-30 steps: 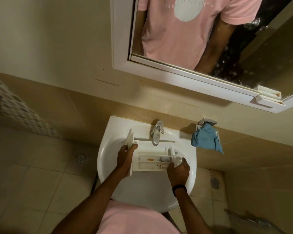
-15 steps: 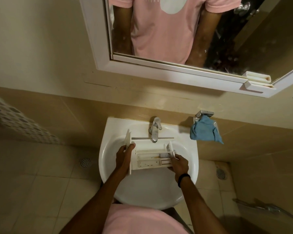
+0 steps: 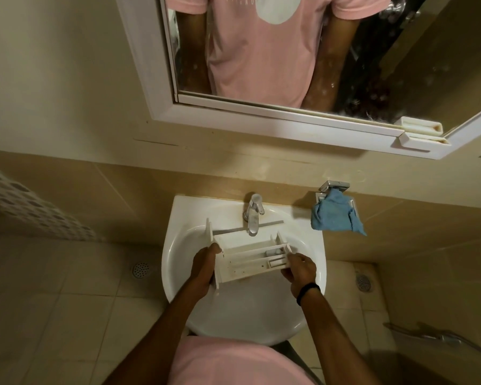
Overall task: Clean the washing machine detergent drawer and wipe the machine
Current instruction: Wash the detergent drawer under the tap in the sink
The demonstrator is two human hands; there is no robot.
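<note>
Here, drawer's place: the detergent drawer [image 3: 247, 259] is held over the sink [image 3: 178, 273] bowl, just nearer than the tap [image 3: 252, 215].
Drawer's axis: long side runs left to right, front panel at the left end, compartments facing up.
Left hand [image 3: 204, 269]: curled round the panel end.
Right hand [image 3: 299, 269]: fingers gripping the right end.
Hard to see: the drawer's underside is hidden, and the dark specks inside it are too small to identify.

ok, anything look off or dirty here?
Detergent drawer, held tilted over the sink by left hand and right hand, has dark specks and brownish residue along its near wall. Blue cloth hangs bunched and lopsided from the wall holder. Mirror is spattered with spots. Nothing visibly spilled or broken.
</note>
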